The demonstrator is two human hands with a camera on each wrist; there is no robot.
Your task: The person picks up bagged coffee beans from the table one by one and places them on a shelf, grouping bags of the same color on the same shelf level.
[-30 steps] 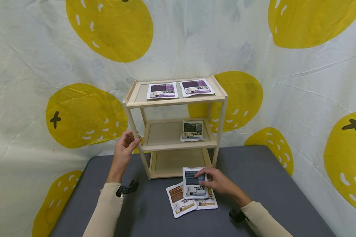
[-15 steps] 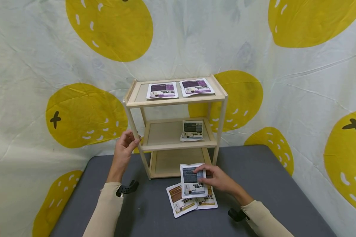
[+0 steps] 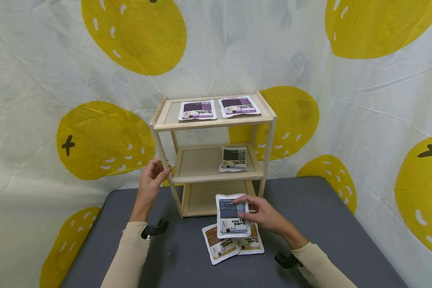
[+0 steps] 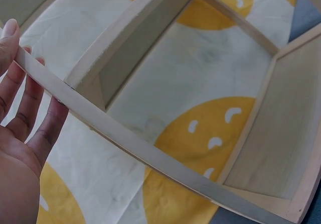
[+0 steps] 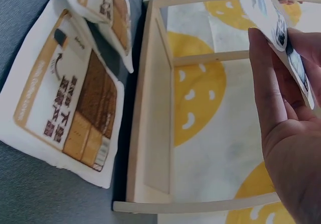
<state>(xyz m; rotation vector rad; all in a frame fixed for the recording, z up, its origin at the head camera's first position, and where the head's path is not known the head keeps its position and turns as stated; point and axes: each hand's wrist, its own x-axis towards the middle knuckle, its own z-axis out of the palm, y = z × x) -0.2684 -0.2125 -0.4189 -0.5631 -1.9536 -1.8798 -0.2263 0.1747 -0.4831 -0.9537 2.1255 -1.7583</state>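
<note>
My left hand [image 3: 152, 179] grips the left front post [image 4: 133, 141] of a small three-tier wooden shelf [image 3: 217, 179], thumb on one side and fingertips on the other in the left wrist view. My right hand [image 3: 265, 218] pinches a flat white packet [image 3: 232, 227] with a dark blue label by its right side. The right wrist view shows this packet [image 5: 263, 15] edge-on between thumb and fingers. In the head view it overlaps a brown-labelled packet [image 3: 219, 247] and a yellow-brown-labelled packet [image 3: 253, 245], which lie on the table before the shelf.
Two purple-labelled packets, one left [image 3: 198, 110] and one right [image 3: 239, 106], lie on the top tier. A green-labelled packet [image 3: 233, 159] sits at the right of the middle tier. Behind the dark grey table [image 3: 299, 208] hangs a fruit-patterned cloth [image 3: 209, 44].
My right hand has moved the blue-labelled packet slightly up and left in the head view, toward the bottom tier. The left hand stays on the post.
</note>
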